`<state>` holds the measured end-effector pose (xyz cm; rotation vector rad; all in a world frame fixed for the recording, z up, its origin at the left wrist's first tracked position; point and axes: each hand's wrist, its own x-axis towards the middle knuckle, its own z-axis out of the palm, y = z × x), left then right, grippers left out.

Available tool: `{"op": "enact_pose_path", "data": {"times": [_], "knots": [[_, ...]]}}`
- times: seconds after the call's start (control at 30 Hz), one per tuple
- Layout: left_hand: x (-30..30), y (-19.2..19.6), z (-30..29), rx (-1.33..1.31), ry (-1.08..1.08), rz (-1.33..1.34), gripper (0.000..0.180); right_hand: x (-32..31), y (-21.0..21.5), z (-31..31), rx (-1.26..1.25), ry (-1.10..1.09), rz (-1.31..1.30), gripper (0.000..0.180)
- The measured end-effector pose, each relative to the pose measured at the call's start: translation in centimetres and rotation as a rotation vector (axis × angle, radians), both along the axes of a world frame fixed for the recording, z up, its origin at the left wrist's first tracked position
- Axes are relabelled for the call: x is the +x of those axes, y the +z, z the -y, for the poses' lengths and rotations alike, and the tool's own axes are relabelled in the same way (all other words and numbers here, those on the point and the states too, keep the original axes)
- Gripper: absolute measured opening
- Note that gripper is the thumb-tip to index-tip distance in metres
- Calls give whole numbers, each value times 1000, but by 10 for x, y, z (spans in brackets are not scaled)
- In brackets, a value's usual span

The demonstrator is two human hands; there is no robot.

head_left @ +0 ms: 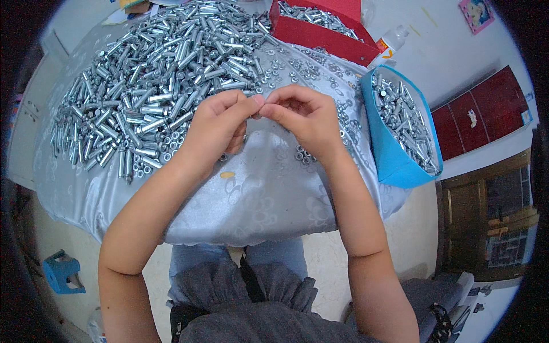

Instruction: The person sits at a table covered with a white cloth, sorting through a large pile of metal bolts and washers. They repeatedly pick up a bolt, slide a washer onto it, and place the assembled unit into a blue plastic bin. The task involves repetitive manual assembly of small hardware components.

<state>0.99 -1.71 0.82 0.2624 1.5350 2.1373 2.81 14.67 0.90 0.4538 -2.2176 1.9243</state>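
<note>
My left hand and my right hand meet over the middle of the table, thumbs and forefingers pinched tip to tip. Whatever sits between those fingertips is too small and hidden to make out. The other fingers of both hands are curled in. A large heap of silvery sleeve anchor bolts spreads beyond and to the left of my left hand. Loose hex nuts lie by my left wrist, and more small nuts and washers are scattered past my right hand.
At the far right, a red box holds metal parts. A light-blue fabric bin, full of anchor bolts, stands at the table's right edge. A white bottle is between them. Shiny grey cloth covers the table. A blue stool stands lower left.
</note>
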Motion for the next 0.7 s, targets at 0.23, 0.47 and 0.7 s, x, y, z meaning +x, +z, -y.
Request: {"op": "enact_pose_path", "data": {"times": [0.23, 0.47, 0.7], "knots": [[-2, -2, -1, -88, 39, -44, 26, -1, -4, 2, 91, -75, -138, 11], [-3, -2, -3, -75, -11, 11, 29, -3, -9, -1, 186, -34, -175, 14], [1, -3, -4, -21, -85, 140, 28, -1, -5, 0, 261, -63, -165, 14]]}}
